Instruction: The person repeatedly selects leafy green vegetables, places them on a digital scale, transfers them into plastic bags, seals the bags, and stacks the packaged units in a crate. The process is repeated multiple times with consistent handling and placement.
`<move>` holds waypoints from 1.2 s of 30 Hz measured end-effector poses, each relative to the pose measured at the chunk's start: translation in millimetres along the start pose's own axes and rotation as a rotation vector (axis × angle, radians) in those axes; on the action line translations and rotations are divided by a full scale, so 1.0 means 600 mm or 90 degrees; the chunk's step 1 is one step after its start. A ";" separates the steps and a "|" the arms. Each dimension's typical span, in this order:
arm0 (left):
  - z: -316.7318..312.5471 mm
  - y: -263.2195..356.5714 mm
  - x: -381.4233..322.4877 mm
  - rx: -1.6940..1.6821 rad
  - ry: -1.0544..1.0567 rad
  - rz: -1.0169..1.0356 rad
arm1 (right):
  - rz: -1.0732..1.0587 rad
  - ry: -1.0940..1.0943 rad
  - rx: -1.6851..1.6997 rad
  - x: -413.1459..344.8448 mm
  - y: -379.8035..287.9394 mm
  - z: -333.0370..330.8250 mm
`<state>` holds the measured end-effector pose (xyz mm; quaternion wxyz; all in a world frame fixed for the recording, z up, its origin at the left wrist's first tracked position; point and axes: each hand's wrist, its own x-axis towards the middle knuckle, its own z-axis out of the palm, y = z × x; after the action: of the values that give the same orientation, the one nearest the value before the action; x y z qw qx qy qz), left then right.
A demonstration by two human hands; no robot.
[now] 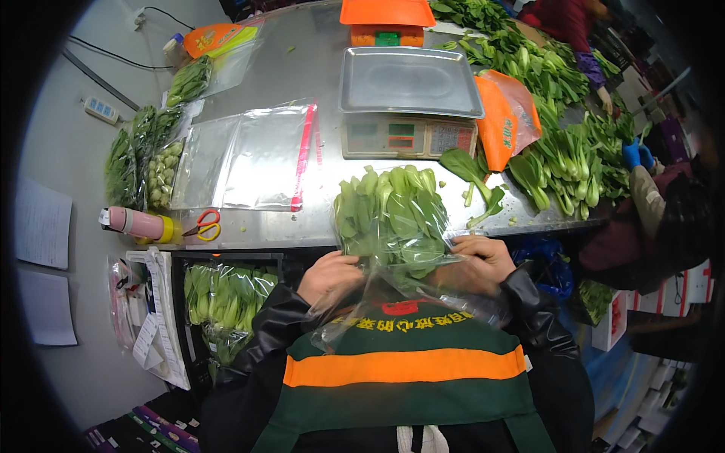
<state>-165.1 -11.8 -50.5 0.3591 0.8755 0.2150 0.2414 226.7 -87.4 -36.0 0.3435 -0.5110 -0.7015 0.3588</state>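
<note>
A clear plastic bag filled with bok choy (393,218) lies at the near edge of the metal table, its stem ends away from me and its loose open end towards my apron. My left hand (331,277) grips the bag's plastic on the left side. On the right side, my right hand (484,257) pinches the plastic between thumb and fingers. Behind the bag stands a digital scale (408,136) with a bare steel tray (410,82). Loose bok choy leaves (476,181) rest to the right of the bag. Flat clear bags (255,158) with a red strip lie to the left.
Scissors (203,225) and a pink bottle (136,222) are at the table's left edge, near bagged greens (130,158). A crate of bagged bok choy (226,294) stands below. Loose bok choy (566,164) is heaped at right, where a co-worker's blue-gloved hand (637,154) and another person's arm (592,71) reach in.
</note>
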 end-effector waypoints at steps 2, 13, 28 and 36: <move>-0.008 -0.004 -0.034 -0.178 0.108 -0.144 | 0.142 0.022 0.104 -0.021 0.031 0.003; -0.005 0.083 0.053 -0.521 0.261 -0.266 | 0.195 0.014 0.253 0.013 -0.054 -0.046; -0.047 0.126 0.101 -0.023 0.287 -0.079 | -0.039 -0.051 0.209 0.118 -0.104 -0.091; -0.044 0.054 0.136 -0.600 0.600 -0.359 | 0.296 0.233 0.625 0.167 -0.004 -0.055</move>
<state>-109.0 26.0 11.9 0.6162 0.3418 0.4379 0.5583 229.4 13.7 -5.7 0.5685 -0.4861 -0.2514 0.6143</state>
